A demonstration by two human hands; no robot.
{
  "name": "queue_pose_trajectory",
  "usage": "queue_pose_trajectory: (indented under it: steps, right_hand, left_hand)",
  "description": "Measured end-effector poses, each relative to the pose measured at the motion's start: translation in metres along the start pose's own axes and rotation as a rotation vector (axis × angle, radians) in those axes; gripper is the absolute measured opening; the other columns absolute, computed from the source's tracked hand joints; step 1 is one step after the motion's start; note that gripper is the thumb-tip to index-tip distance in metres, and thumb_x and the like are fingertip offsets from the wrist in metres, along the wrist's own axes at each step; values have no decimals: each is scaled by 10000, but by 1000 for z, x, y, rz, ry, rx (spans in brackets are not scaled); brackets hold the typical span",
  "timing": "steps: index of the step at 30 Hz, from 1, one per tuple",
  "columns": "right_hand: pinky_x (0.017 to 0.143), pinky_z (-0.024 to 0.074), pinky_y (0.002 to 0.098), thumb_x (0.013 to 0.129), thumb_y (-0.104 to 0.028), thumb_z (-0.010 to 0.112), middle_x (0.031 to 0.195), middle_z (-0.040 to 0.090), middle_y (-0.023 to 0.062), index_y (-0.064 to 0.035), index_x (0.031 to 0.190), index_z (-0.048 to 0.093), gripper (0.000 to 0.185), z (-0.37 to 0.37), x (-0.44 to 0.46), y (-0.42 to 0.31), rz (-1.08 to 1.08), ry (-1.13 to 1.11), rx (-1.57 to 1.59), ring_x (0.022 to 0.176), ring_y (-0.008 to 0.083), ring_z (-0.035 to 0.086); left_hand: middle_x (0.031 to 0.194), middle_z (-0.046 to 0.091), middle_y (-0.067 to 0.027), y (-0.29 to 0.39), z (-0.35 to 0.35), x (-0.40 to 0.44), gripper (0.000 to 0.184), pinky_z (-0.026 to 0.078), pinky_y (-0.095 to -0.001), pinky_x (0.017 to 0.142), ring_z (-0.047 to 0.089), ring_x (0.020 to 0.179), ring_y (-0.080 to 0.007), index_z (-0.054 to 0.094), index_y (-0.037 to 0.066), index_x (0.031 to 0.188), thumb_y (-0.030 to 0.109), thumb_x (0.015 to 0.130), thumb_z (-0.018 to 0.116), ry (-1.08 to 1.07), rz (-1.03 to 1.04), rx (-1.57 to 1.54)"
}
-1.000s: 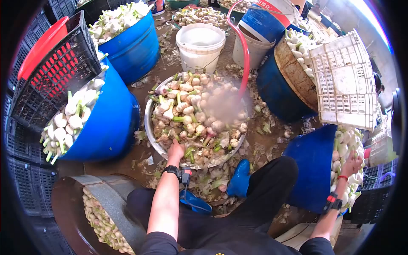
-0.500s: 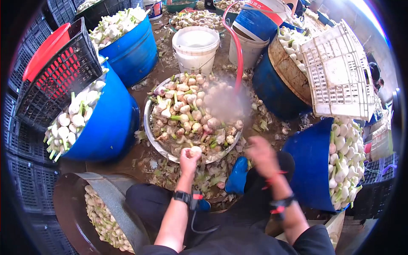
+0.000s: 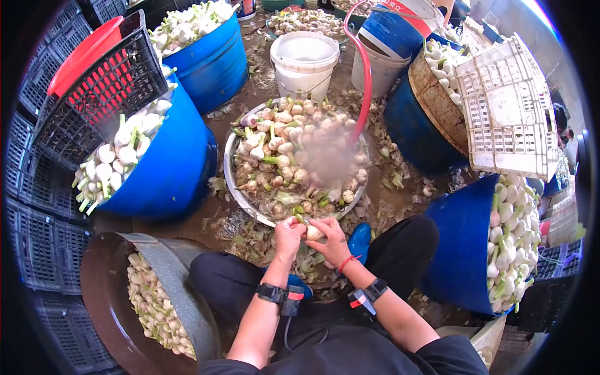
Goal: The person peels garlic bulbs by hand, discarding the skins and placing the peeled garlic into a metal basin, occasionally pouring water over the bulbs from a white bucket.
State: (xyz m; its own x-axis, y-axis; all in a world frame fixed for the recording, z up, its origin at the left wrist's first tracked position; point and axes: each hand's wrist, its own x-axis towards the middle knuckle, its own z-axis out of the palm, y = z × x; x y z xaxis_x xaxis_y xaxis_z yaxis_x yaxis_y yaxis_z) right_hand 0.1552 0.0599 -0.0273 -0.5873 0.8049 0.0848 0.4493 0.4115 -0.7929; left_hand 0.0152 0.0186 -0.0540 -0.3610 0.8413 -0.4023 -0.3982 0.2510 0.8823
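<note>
Wrists: black bands [image 3: 270,292] on both, at the lower centre of the frame; a red cord [image 3: 347,263] also circles the right one.
Left hand [image 3: 289,237]: fingers pinched at the green stem end of a garlic bulb [image 3: 314,232], just below the frame's centre.
Right hand [image 3: 331,242]: thumb and fingers grasping the same bulb, beside the left; exact finger contact is too small to tell.
Metal tub [image 3: 159,275]: lower left, tilted, with garlic inside.
Right-hand blue tub [image 3: 459,244]: right of frame, tilted, full of pale stemmed bulbs.
Basin [image 3: 229,178]: centre, just beyond the hands, heaped with garlic; a blurred patch covers part of the heap.
Red hose [image 3: 365,94]: curves down to that patch.
Left-hand blue tub [image 3: 172,165]: left of frame, leaning, holding more bulbs.
White bucket [image 3: 305,72]: upper centre, upright behind the basin.
Far garlic pile [image 3: 306,22]: top centre.
</note>
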Motion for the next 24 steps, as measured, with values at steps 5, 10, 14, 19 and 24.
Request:
queue_pose_trajectory:
  steps: [5,10,14,19,24]
  right_hand:
    - [687,477,232,818,-175,579,1060,531,47,-68,1181,468,394,-10,5,8,725,-202,1416,824,121,556]
    - [629,470,208,884,-323,478,985,543,37,-77,1150,465,362,-1,5,17,512,-292,1014,736,91,555]
    - [624,460,207,835,-211,596,916,548,11,-73,1108,464,333,-10,6,11,685,-455,1208,710,78,532]
    - [641,464,206,776,-127,657,908,553,31,-64,1080,447,374,-16,10,-4,395,-266,883,749,88,561]
    - [651,474,233,761,-100,652,959,555,45,-73,1123,404,439,-25,11,0,456,-361,1111,788,115,575]
  left_hand:
    - [843,610,-46,10,-7,-9,183,502,-185,567,596,672,-90,555,13,976,36,799,515,-141,-264,-403]
    - [779,589,0,17,3,-16,157,427,-147,475,534,591,-39,539,59,915,55,779,619,-154,-138,-317]
    - [753,574,12,19,2,-16,148,409,-142,467,507,557,-36,535,62,897,32,766,597,-200,-21,-171]
    - [750,560,13,14,-5,-9,165,405,-152,460,504,559,-38,527,74,893,31,746,589,-267,-219,-599]
    - [783,592,-41,-5,-24,10,132,460,-216,556,557,620,-121,595,45,862,48,730,597,-76,164,283]
